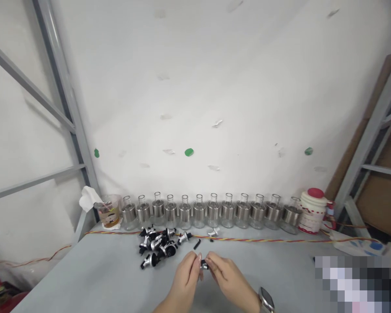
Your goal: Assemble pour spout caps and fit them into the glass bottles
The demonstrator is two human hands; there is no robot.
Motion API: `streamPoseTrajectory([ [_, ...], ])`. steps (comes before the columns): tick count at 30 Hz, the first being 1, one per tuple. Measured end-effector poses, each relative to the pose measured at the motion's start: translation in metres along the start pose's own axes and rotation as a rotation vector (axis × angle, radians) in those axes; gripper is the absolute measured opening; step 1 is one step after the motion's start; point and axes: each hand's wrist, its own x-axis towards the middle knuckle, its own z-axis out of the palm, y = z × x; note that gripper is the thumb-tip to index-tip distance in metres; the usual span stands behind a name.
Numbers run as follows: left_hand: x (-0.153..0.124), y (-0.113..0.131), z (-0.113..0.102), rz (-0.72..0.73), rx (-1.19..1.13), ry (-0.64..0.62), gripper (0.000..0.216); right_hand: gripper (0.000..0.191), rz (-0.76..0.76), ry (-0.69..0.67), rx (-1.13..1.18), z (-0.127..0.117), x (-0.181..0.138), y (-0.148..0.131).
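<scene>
My left hand [184,274] and my right hand [227,274] meet above the front middle of the table, fingers pinched from both sides around a small black-and-silver bottle pourer [204,264]. The fingertips cover much of it. To the left lies a pile of similar pourers [158,243], silver with black stoppers. A single pourer [184,237] rests at the pile's right side. Just beyond my hands are a short black stick-like piece [197,244] and a silver spout part [213,232], with a tiny black bit beside it.
Several glass bottles with steel sleeves [199,211] stand uncapped in a row along the wall. A cup [110,214] is at their left end, a white-and-red jar [313,211] at their right. A twisted red-yellow cord [263,240] crosses the table [101,265]. A power strip [356,244] lies right.
</scene>
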Motion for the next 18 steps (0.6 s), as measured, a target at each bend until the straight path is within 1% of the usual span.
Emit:
streamPoseTrajectory([
  [3,0.000,-0.003,0.003,-0.054,-0.058,0.005,0.033,0.030,-0.022,-0.005,-0.023,-0.001,-0.001,-0.002],
  [5,-0.001,-0.001,0.004,-0.050,-0.049,0.012,0.032,0.030,-0.030,0.002,-0.030,-0.002,-0.001,-0.003],
  [9,-0.003,0.006,0.001,0.046,0.042,0.044,0.032,0.029,-0.058,0.018,-0.084,-0.003,-0.002,-0.002],
  [12,-0.003,0.010,-0.001,0.104,0.090,0.033,0.031,0.029,-0.059,0.020,-0.146,-0.003,-0.002,-0.001],
  [15,-0.003,0.011,-0.002,0.147,0.114,0.030,0.030,0.028,-0.067,0.022,-0.199,-0.002,-0.002,0.001],
  [18,-0.003,0.012,-0.002,0.154,0.117,0.044,0.030,0.027,-0.096,0.027,-0.244,-0.002,-0.003,0.003],
])
